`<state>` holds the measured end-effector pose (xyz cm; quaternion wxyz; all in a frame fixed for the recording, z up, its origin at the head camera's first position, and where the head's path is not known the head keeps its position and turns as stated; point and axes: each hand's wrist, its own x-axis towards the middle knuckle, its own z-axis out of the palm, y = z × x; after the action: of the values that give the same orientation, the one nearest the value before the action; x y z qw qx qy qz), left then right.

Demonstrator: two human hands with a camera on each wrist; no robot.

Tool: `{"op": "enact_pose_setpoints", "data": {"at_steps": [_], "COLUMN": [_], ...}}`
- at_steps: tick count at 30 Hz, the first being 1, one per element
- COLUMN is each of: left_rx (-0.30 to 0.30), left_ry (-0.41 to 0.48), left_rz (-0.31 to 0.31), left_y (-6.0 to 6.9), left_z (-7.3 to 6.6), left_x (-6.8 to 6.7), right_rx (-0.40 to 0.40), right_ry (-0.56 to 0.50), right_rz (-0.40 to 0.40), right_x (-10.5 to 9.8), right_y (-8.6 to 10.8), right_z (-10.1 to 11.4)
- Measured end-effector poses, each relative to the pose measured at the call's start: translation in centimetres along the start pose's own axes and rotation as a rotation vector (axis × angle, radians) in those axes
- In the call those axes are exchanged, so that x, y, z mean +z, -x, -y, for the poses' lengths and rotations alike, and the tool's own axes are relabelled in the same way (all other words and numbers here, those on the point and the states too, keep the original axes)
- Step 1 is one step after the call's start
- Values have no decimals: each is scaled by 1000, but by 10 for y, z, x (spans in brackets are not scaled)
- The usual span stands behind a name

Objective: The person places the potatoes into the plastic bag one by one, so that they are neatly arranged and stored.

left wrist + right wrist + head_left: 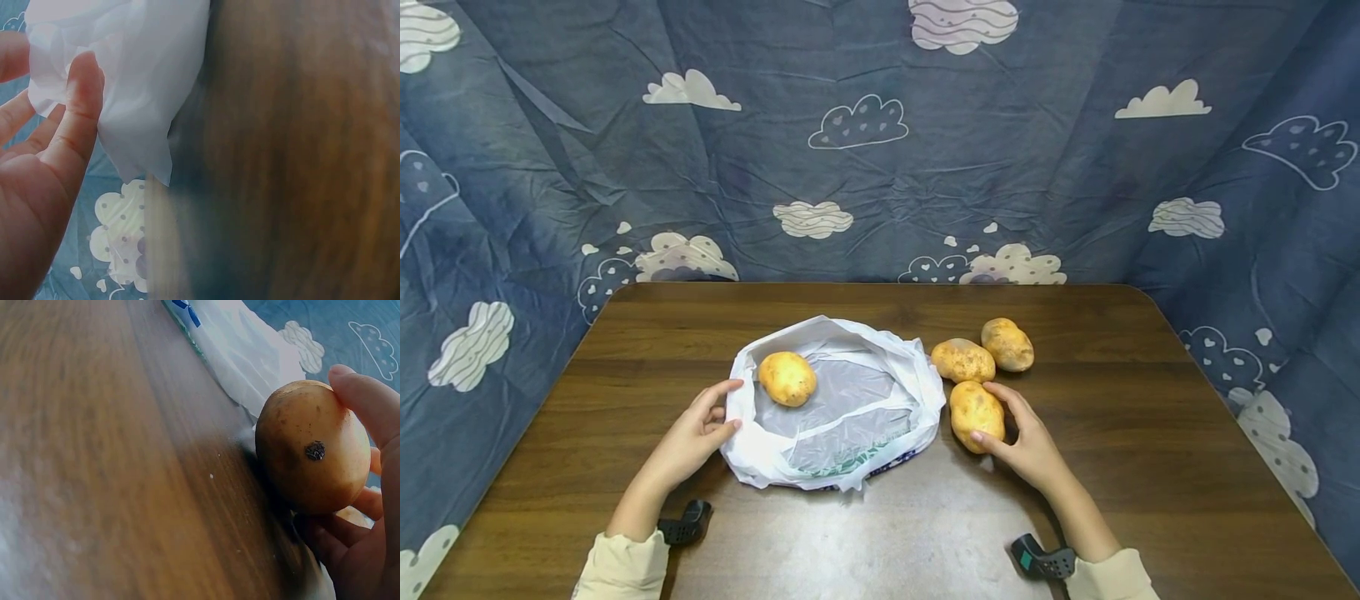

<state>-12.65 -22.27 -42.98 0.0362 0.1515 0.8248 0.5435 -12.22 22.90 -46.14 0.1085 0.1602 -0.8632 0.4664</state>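
Note:
A white plastic bag [928, 392] lies with its mouth spread wide, and one potato [787, 379] rests inside near its left side. My left hand [692, 433] touches the bag's left rim, thumb and index finger apart; in the left wrist view the thumb of that hand [44, 169] lies against the white plastic [150, 75]. Just right of the bag, my right hand [1030, 446] grips a potato [976, 412] between thumb and fingers. The right wrist view shows this potato [309, 450], with a dark spot on its skin, held by the hand [369, 550].
Two more potatoes, one [962, 360] beside the bag's right rim and another [1008, 345] behind it to the right, lie on the brown wooden table [1120, 417]. A blue cloth with cloud prints [865, 208] hangs behind the table.

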Motion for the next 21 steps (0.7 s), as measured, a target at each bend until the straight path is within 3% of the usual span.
{"op": "enact_pose_setpoints", "data": {"at_steps": [8,16,21], "left_rx": [-10,3,8], "left_ry": [0,-3,1], "left_rz": [-1,1,3], "left_y": [0,0,1], "left_z": [1,0,1], "left_x": [0,-1,0], "right_rx": [16,-25,-34], "right_ry": [-58,-74,-79], "right_rz": [-2,-11,-34], "right_x": [1,-3,-3], "right_y": [0,-1,-1], "right_z": [5,34,37]}}
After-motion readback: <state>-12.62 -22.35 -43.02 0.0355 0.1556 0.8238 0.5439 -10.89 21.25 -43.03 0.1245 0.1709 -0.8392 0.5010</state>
